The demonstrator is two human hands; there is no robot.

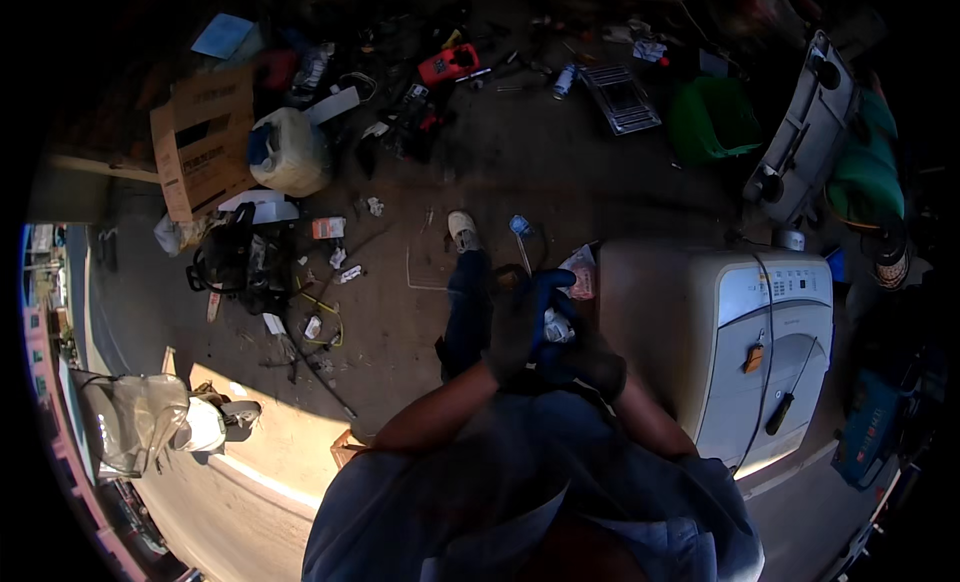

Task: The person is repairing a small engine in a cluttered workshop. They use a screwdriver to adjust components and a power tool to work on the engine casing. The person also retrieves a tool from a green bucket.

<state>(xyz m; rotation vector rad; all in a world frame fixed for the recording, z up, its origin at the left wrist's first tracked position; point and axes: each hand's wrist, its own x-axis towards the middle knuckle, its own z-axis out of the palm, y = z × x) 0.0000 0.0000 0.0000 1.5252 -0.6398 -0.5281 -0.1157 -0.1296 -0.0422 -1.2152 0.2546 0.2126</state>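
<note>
My left hand [515, 327] and my right hand [590, 357], both in dark gloves with some blue, are closed together around a small silvery metal part [557, 327] in front of my body. The fingers partly hide it and are hard to make out in shadow. Just right of my hands stands a white washing machine [650, 332], with a cable across its top and a black-handled screwdriver [780, 412] lying on it. A pink-and-white bag [583, 272] and a thin rod with a blue end [520, 228] lie beyond my hands.
A cardboard box [205, 132], white jerrycan [295, 162], black tools [230, 262] and hoses clutter the floor to the left. Ahead lie a red case [448, 64] and metal rack [620, 99]. A green bin [715, 122] and grey trolley [800, 132] are at the back right.
</note>
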